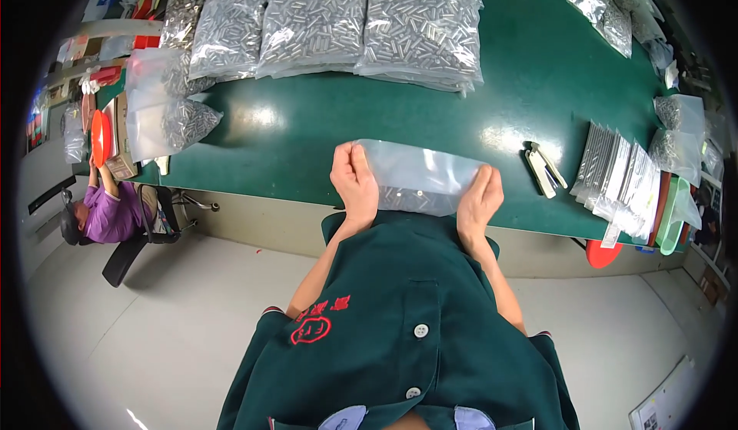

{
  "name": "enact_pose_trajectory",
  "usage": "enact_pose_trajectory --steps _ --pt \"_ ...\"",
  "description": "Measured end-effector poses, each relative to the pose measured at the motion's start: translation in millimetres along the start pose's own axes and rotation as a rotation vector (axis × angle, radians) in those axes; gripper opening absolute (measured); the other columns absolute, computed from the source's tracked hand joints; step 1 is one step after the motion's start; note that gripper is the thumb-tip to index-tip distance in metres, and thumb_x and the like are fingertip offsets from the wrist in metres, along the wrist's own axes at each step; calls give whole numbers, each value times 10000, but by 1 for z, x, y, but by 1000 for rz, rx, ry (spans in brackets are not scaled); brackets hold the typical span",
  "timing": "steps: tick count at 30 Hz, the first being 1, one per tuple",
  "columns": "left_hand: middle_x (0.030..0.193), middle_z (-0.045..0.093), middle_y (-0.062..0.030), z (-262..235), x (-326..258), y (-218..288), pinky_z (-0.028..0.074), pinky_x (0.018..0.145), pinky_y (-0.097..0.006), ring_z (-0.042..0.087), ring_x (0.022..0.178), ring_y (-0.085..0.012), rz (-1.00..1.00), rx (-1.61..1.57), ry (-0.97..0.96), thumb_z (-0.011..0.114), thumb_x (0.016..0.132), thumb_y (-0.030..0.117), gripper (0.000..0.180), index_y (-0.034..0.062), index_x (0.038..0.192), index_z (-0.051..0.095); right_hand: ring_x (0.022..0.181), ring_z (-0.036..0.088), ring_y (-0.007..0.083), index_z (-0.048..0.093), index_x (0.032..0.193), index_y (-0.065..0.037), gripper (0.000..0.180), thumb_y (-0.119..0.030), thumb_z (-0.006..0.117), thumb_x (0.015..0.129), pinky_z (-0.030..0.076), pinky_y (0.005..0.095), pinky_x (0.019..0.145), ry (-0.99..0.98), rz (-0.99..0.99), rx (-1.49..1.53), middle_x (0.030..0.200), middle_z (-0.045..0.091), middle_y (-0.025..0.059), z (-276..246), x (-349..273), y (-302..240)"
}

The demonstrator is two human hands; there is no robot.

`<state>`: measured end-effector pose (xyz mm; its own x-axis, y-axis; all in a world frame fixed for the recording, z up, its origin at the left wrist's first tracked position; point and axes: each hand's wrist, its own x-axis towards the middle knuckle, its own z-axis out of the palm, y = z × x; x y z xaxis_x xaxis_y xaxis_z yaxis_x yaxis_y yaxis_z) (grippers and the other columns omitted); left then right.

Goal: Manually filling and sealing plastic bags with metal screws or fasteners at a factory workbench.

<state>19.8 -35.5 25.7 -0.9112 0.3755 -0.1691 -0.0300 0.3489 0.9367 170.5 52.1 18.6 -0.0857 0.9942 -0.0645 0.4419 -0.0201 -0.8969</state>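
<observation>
Between my hands, at the near edge of the green table, is a clear plastic bag (423,167) with small metal parts showing in its lower part. My left hand (356,184) grips its upper left corner, fingers curled in. On the other side my right hand (480,199) pinches the bag's right edge. The bag is stretched out flat between the two hands, its lower edge close to my dark green shirt. Off to the right of it lies a cream and black stapler (544,170), touched by neither hand.
Large clear bags of metal pins (311,26) line the far side of the table (338,111). Smaller part-filled bags (188,126) stand at left. A stack of flat packets (615,169) and a pale green tray (674,215) lie at right. Another person in purple (115,213) sits at far left.
</observation>
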Motion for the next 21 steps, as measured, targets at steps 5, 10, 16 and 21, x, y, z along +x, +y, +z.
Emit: enact_pose_trajectory --steps 5,10,16,21 --pt "655 455 7 12 19 -18 337 529 -256 369 589 -72 -64 80 -48 470 934 130 194 -8 806 517 572 494 325 524 808 48 300 -199 426 949 402 397 569 -145 197 -156 667 529 218 17 14 17" --pt "631 464 -39 15 20 -24 356 540 -287 389 586 -103 -187 110 -92 467 929 127 226 -27 768 506 669 530 457 499 772 44 303 -188 415 948 391 489 588 -215 192 -298 694 545 271 27 16 24" --pt "643 471 -38 16 18 -32 362 538 -288 404 583 -109 -128 175 -68 463 931 131 218 -19 781 514 599 448 408 484 782 48 299 -185 409 953 374 431 574 -178 189 -198 678 506 261 31 14 24" --pt "664 512 -63 16 21 -35 388 557 -295 444 596 -126 -43 179 -63 473 925 136 207 -22 802 525 578 478 394 481 776 37 294 -180 399 957 370 439 542 -160 144 -157 665 513 252 34 15 32"
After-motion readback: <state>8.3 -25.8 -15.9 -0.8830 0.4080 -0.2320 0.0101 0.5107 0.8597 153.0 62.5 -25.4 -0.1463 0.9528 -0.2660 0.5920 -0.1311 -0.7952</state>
